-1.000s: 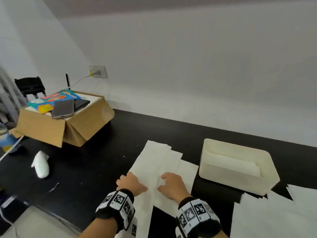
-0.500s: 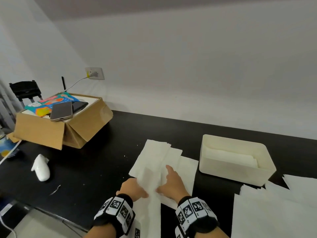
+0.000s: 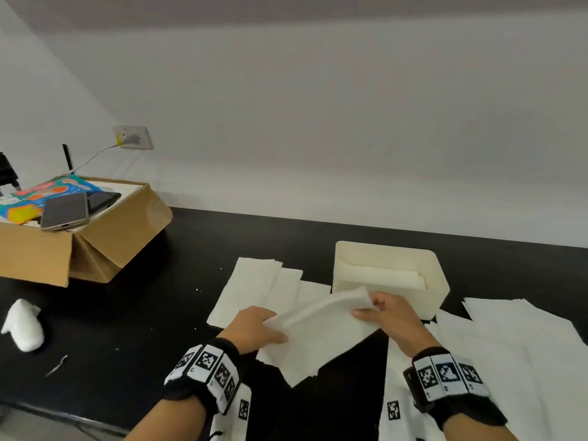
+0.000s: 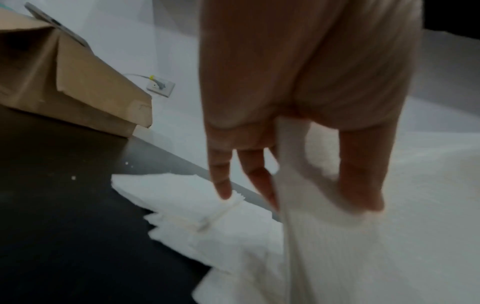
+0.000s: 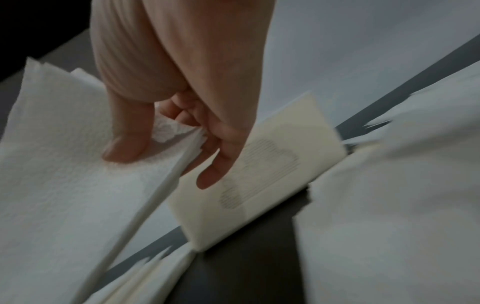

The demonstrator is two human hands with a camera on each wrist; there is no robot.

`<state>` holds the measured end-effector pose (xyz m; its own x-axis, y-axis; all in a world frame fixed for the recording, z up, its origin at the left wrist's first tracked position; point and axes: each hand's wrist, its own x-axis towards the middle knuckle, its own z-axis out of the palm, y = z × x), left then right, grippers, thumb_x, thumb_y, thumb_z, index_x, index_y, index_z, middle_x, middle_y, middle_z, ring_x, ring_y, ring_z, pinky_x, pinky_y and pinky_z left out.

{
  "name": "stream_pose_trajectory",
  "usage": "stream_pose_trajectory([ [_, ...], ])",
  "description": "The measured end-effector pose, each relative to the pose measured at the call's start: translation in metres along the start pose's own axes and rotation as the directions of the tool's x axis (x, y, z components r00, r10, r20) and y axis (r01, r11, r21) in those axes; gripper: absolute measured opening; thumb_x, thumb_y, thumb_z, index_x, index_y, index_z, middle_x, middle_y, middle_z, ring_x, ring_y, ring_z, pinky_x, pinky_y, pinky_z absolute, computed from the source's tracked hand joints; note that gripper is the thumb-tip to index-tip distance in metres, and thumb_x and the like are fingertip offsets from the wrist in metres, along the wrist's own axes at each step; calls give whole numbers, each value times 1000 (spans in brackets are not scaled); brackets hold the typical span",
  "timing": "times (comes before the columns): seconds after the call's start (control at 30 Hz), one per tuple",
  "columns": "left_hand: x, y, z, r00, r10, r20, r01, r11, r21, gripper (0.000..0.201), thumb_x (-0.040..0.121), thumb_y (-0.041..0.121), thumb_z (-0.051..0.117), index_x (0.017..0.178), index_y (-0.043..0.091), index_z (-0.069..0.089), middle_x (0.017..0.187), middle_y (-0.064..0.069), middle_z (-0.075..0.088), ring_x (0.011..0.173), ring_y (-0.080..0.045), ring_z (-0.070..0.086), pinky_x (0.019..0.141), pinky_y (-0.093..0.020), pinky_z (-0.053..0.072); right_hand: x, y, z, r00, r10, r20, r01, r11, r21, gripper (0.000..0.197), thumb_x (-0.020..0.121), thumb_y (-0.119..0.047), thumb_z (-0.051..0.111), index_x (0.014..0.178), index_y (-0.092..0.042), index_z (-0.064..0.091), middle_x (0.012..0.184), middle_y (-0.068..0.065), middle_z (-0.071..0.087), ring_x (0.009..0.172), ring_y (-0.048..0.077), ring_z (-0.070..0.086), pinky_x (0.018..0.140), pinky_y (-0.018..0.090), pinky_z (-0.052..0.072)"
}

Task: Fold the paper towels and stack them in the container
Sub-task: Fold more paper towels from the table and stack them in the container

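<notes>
A folded white paper towel [image 3: 318, 335] hangs lifted off the black table, held at both ends. My left hand [image 3: 254, 329] pinches its left end between thumb and fingers [image 4: 361, 185]. My right hand [image 3: 386, 315] pinches its far right corner [image 5: 179, 128], close in front of the cream container [image 3: 436, 284]. Folded towels [image 3: 381, 275] lie inside that container. More flat towels [image 3: 261, 288] lie on the table behind the lifted one, and a big spread of towels [image 3: 515, 351] sits at the right.
An open cardboard box [image 3: 121, 230] with phones and a colourful packet stands at the back left. A white crumpled lump [image 3: 24, 326] lies near the left table edge. The wall runs close behind the table, with a socket [image 3: 132, 137] and cable.
Both hands were pressing a towel flat on the table; now they have lifted it, folded, and carried it right toward the container. The head view has shifted right.
</notes>
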<state>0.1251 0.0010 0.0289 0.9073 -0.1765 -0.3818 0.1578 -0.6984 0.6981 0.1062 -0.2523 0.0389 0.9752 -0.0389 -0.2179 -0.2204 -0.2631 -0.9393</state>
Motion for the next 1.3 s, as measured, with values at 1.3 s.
stream_pose_trajectory([
  [1.3, 18, 26, 74, 982, 149, -119, -179, 933, -312, 19, 79, 12, 71, 87, 26, 62, 97, 4, 61, 92, -13, 57, 69, -16, 44, -26, 63, -45, 978, 113, -172, -102, 992, 75, 16, 78, -14, 74, 91, -21, 67, 98, 2, 71, 95, 19, 66, 92, 36, 51],
])
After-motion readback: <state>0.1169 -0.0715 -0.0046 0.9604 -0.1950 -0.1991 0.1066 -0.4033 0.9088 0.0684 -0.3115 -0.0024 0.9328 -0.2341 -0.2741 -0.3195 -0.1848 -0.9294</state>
